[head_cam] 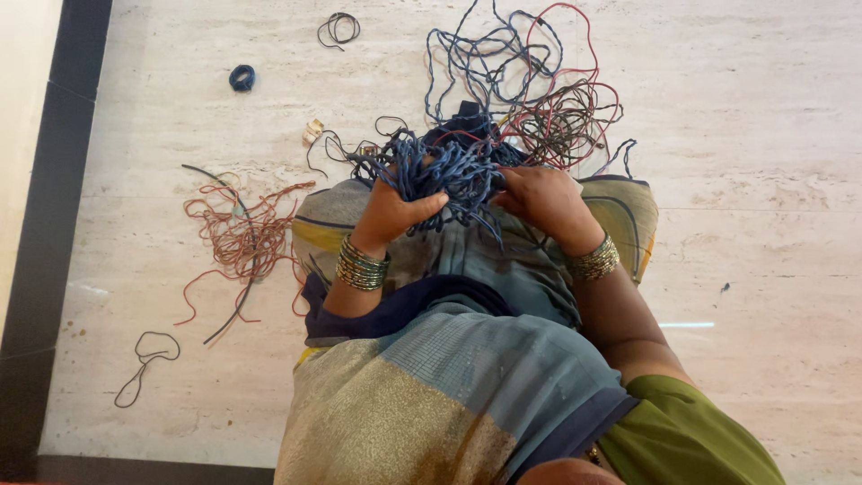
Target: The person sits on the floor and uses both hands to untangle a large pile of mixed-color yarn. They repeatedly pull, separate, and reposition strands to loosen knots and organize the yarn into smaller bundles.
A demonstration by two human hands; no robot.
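I sit on the pale stone floor (763,108) with a bundle of blue cords (440,171) gathered over my lap. My left hand (391,211) is closed around the bundle from the side, thumb laid across the strands, so the cords fan out above my knuckles. My right hand (539,199) rests on the other edge of the bundle with its fingers (514,184) curled down into the strands; I cannot tell whether they pinch 1 cord or only press on the mass.

Beyond my hands lies a loose tangle of blue and red cords (539,81), touching the bundle's far side. To my left a heap of reddish-brown cords (242,229) sits on the floor, well apart from the bundle.

To do this well, I judge that the left grip should stay firm and low on the bundle while the right works 1 strand at a time, drawing it out along its length, not across, so loops do not tighten into knots.
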